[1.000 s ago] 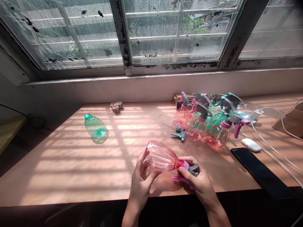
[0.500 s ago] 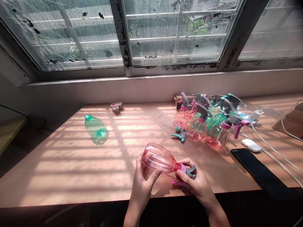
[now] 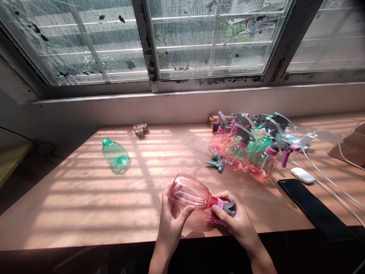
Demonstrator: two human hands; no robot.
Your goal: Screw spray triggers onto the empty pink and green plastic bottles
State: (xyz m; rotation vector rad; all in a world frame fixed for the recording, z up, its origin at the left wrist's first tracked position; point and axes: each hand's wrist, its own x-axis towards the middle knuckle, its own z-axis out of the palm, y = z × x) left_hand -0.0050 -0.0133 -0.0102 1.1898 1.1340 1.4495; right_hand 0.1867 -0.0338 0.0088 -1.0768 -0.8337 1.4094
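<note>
A clear pink spray bottle [image 3: 189, 192] lies on its side in my hands above the near edge of the wooden table [image 3: 85, 198]. My left hand [image 3: 171, 219] wraps round the bottle's wide body from below, thumb on its side. My right hand [image 3: 238, 222] is closed on the grey and pink trigger head [image 3: 225, 211] at the bottle's neck. A green bottle [image 3: 115, 156] without a head lies on its side at the left. A loose teal trigger head [image 3: 216, 162] lies in front of a cluster of several pink and green spray bottles [image 3: 248, 146].
A black phone [image 3: 310, 207], a white mouse [image 3: 302, 175] and white cables [image 3: 327, 179] lie at the right. Small square blocks [image 3: 140, 128] sit near the wall. A dirty window [image 3: 182, 38] runs along the back.
The pink bottle and both hands have dropped slightly and shifted a little left; the trigger head has turned a bit at the neck. Everything else is still.
</note>
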